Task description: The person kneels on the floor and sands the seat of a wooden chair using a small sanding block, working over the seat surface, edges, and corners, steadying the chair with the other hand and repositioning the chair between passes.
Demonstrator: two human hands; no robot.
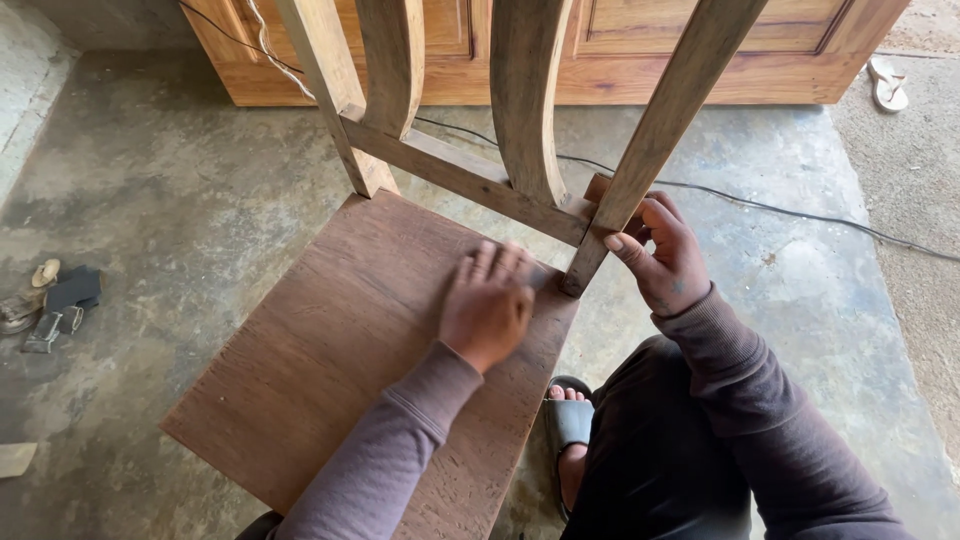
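Two hands on brown wooden chair [350,330] standing on grey concrete floor [180,200]. Left hand [487,305] pressed flat, fingers together, on seat near back rail. Right hand [660,255] wrapped around rear post.

Looking down I've got my left hand [487,303] flat on the wooden chair seat [340,340], bit blurry, right by the back corner. My right hand [660,255] is wrapped round the chair's back post [665,120]. Concrete floor [180,190], a black cable [800,213] running behind.
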